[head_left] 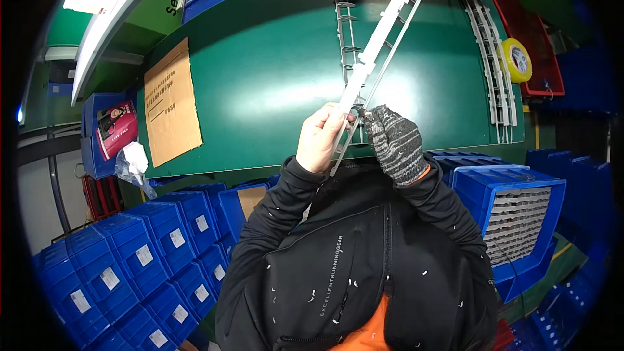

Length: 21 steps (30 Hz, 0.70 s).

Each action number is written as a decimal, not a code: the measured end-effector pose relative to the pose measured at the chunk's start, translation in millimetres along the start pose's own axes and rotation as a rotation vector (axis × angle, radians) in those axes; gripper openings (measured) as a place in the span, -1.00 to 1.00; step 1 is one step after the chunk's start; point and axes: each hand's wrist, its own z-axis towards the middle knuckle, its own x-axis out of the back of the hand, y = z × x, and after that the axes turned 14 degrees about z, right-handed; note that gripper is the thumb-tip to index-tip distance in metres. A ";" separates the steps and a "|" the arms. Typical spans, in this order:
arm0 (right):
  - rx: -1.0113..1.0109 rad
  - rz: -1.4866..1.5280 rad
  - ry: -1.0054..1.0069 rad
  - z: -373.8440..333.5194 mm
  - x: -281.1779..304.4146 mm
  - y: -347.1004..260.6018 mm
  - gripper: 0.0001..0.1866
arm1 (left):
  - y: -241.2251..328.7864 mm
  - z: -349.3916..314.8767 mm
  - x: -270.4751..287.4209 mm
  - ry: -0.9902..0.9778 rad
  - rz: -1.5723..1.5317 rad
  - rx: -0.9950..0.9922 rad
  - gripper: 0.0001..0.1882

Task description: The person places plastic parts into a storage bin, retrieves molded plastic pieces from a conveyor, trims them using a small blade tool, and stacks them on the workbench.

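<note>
My bare left hand (pixel 318 136) is closed around the lower part of a long white ladder-like strip (pixel 366 67). The strip has two rails with dark cross pieces between them and slants up to the far right over the table. My right hand (pixel 398 146), in a grey and black striped knit glove, has its fingers pinched together against the strip's right side. What lies between those fingertips is too small to tell. Behind the held strip, a similar ladder-like strip (pixel 351 32) lies on the green table (pixel 273 84).
Several similar strips (pixel 487 52) lie together on the right, beside a yellow tape roll (pixel 515 60) and a red tray (pixel 543 52). A cardboard sheet (pixel 172 104) lies on the left. Blue bins (pixel 123 260) stand below left; another blue bin (pixel 520 188), holding stacked strips, stands right.
</note>
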 end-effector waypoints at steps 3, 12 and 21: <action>-0.230 0.479 -0.222 0.0 10.8 2.0 -0.86 | 4.5 -0.5 -3.4 0.082 0.242 -0.031 -0.85; -0.679 1.102 0.221 6.9 29.8 20.6 -0.74 | -9.6 0.0 21.7 0.084 0.278 0.029 -0.81; -0.501 1.230 0.274 22.4 22.7 11.4 -0.84 | 9.0 -3.0 8.1 -0.188 0.016 0.189 -0.74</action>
